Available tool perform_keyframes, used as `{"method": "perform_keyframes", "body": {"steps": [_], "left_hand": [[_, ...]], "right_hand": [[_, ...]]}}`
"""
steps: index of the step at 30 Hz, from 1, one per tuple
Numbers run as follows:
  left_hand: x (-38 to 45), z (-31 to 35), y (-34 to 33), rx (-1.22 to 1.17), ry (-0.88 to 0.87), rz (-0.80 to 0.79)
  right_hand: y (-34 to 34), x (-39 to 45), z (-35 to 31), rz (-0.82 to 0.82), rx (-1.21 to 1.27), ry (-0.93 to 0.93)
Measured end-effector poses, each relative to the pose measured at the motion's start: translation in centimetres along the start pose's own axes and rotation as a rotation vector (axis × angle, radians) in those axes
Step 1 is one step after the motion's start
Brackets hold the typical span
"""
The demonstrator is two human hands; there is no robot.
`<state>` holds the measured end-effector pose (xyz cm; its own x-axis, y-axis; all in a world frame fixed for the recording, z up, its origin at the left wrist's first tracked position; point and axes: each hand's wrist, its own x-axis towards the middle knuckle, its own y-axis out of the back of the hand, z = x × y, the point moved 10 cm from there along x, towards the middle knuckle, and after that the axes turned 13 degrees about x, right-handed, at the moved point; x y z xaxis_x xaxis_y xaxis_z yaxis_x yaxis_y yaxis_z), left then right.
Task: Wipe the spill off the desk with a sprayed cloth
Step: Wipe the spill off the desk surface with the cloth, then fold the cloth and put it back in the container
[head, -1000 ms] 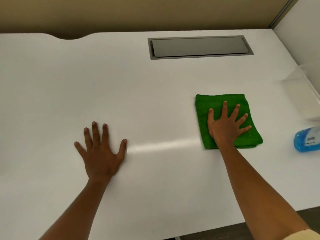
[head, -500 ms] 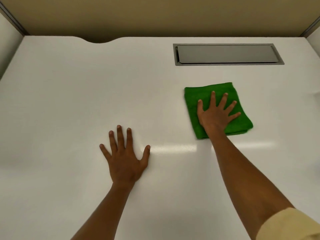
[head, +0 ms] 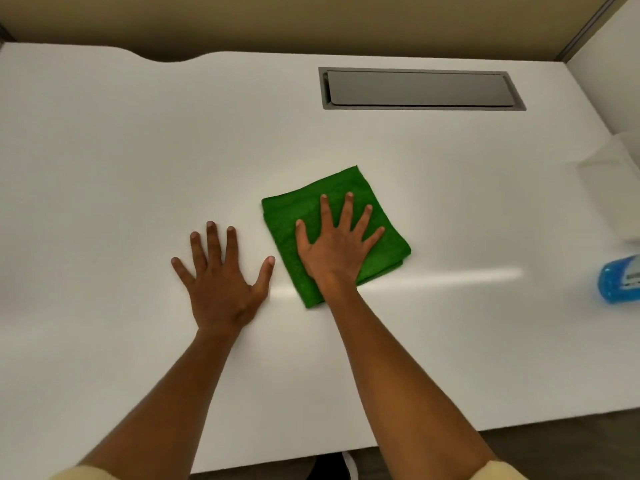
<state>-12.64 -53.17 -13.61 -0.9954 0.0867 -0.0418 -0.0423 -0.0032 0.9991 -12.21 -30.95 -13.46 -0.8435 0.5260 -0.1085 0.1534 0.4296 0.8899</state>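
Your left hand (head: pixel 221 282) lies flat with its fingers spread, palm down, and just beside it your right hand (head: pixel 337 245) presses down flat, fingers fanned, both forearms bare and reaching forward.

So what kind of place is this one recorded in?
Probably an office workstation: a white desk with a recessed grey cable hatch, a scalloped cutout in its back edge, and partition panels behind and beside it.
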Motion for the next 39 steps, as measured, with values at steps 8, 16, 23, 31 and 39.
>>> {"method": "perform_keyframes", "body": {"steps": [8, 16, 23, 31, 39], "left_hand": [[0.0, 0.0, -0.2, 0.008, -0.007, 0.010], [-0.2, 0.0, 0.0, -0.002, -0.002, 0.022], [-0.3, 0.0, 0.2, -0.013, -0.002, -0.002], [-0.5, -0.1, 0.8, -0.071, -0.007, -0.046], [-0.4, -0.1, 0.5, -0.092, -0.071, -0.145]], "right_hand": [[0.5, -4.8, 1.9, 0.010, 0.025, -0.013], [0.7, -6.7, 3.5, -0.067, 0.063, -0.074], [5.9, -6.8, 6.1, 0.082, 0.274, -0.098], [8.8, -5.2, 11.4, -0.014, 0.421, -0.262], [8.8, -4.0, 11.1, -0.212, 0.507, -0.307]]}}
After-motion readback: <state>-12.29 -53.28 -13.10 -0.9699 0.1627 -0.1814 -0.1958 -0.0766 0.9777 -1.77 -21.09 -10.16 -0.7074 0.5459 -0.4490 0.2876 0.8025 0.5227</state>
